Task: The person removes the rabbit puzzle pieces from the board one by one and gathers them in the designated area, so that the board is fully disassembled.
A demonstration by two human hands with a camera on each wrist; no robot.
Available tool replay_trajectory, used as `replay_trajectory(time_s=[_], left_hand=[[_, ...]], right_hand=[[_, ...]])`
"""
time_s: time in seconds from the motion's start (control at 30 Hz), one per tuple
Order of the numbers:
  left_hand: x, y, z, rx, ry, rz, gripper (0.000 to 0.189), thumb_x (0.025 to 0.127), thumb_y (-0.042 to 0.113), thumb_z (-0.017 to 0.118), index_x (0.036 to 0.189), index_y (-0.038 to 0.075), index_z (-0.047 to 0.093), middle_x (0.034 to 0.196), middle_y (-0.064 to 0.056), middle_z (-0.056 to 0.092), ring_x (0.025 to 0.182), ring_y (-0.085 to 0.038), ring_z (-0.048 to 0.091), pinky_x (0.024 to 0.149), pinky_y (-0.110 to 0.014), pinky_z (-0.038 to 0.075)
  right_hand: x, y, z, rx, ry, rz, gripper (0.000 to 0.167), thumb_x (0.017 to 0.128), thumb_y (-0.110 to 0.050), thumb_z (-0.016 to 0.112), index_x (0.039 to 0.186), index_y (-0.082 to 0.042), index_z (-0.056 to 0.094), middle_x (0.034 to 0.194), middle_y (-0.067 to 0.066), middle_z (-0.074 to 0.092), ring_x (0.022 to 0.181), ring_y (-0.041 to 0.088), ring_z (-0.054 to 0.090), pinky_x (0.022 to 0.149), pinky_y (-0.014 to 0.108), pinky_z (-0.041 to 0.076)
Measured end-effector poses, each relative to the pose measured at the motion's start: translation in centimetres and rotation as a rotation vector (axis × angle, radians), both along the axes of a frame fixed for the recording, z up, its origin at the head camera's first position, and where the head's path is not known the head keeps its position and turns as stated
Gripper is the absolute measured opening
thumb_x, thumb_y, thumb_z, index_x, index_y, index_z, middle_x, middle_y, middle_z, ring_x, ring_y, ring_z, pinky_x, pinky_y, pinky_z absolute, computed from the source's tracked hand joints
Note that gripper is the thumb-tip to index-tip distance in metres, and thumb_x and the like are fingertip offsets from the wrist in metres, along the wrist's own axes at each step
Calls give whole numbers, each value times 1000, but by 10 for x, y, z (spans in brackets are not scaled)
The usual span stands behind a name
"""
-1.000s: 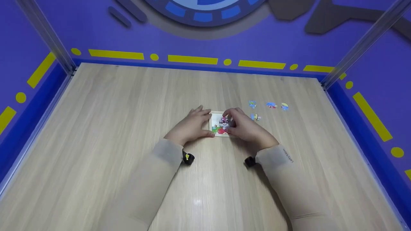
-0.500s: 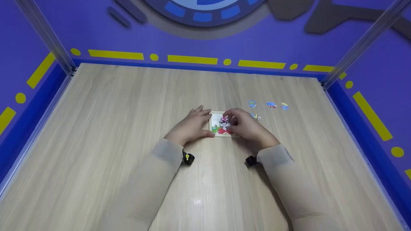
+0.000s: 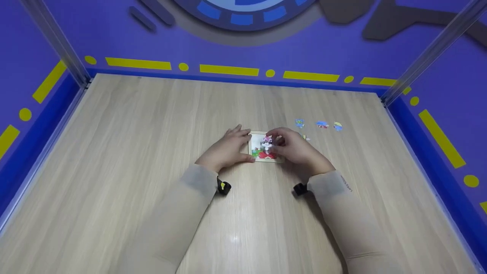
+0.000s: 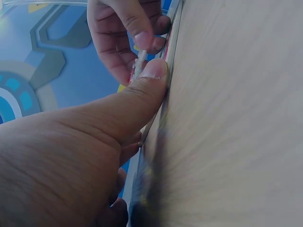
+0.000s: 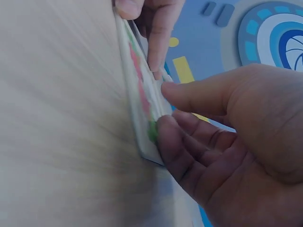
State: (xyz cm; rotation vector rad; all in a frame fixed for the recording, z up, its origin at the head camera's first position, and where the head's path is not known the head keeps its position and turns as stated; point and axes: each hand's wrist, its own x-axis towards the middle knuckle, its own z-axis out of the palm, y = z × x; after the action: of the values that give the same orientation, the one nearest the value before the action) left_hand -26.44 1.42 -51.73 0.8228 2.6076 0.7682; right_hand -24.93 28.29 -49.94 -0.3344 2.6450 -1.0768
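Observation:
A small square puzzle tray [image 3: 280, 160] with a pale wooden rim lies on the table. Red and green picture pieces [image 3: 268, 155] fill its near side, and white base shows at its upper left. My left hand [image 3: 226, 149] rests along the tray's left side, thumb at the near corner and fingers by the far corner, all fairly straight. My right hand [image 3: 298, 149] pinches a puzzle piece [image 4: 138, 66] between thumb and fingers over the tray. A pink and white animal figure [image 3: 267, 140] shows beside these fingertips. The right hand hides the tray's right part.
Loose puzzle pieces lie beyond the right hand: a blue-green one [image 3: 299, 123], a blue and red one [image 3: 322, 124] and a blue and yellow one [image 3: 338, 126]. Another piece [image 3: 306, 137] is partly behind that hand. Purple-blue walls [image 3: 228, 45] enclose the table [image 3: 152, 114].
My right hand has shifted slightly right, covering more of the nearest loose piece and uncovering more red picture in the tray. The left hand has stayed in place.

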Motion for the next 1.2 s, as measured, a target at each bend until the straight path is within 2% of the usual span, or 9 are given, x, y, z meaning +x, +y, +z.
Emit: replay_trajectory(time_s=[0.13, 0.27, 0.47, 0.6, 0.77, 1.2], left_hand=[[0, -1, 1, 2, 3, -1, 93, 100, 51, 84, 171, 5, 47, 188, -8, 33, 180, -33, 11, 149, -47, 6], [0, -2, 3, 11, -9, -1, 92, 101, 49, 84, 172, 4, 46, 188, -9, 31, 180, -34, 10, 149, -47, 5], [1, -2, 2, 2, -21, -15, 89, 103, 46, 82, 172, 3, 45, 189, -10, 28, 181, -34, 8, 149, -48, 4], [3, -2, 1, -17, -22, -26, 88, 106, 48, 79, 173, 3, 43, 190, -9, 26, 181, -33, 6, 149, -48, 4], [5, -2, -2, -31, -30, -37, 87, 108, 48, 75, 174, 4, 40, 190, -7, 24, 181, -32, 5, 150, -47, 4], [6, -1, 8, -51, -20, -49, 76, 113, 39, 61, 175, 4, 37, 191, -8, 22, 181, -32, 4, 150, -49, 5]], right_hand=[[-2, 5, 7, -40, -48, 20, 47, 107, -8, 74, 154, -12, 66, 141, 13, 69, 128, 34, 71, 105, 45, 62], [-5, 12, 11, -56, -42, 44, 46, 107, -7, 74, 153, -11, 68, 147, 14, 68, 129, 36, 70, 105, 45, 61], [-7, 25, 18, -20, 4, -4, 45, 108, -14, 74, 153, -14, 69, 143, 10, 67, 128, 33, 62, 110, 50, 55], [-5, 39, 21, -17, 32, -27, 46, 108, -14, 72, 154, -13, 69, 140, 10, 69, 128, 33, 61, 115, 53, 52], [0, 61, 23, -10, 65, -45, 46, 107, -15, 73, 153, -12, 69, 140, 12, 70, 128, 33, 62, 117, 53, 49], [6, 106, 35, 51, 90, -95, 47, 110, -13, 69, 157, -9, 65, 146, 17, 67, 134, 36, 59, 115, 53, 45]])
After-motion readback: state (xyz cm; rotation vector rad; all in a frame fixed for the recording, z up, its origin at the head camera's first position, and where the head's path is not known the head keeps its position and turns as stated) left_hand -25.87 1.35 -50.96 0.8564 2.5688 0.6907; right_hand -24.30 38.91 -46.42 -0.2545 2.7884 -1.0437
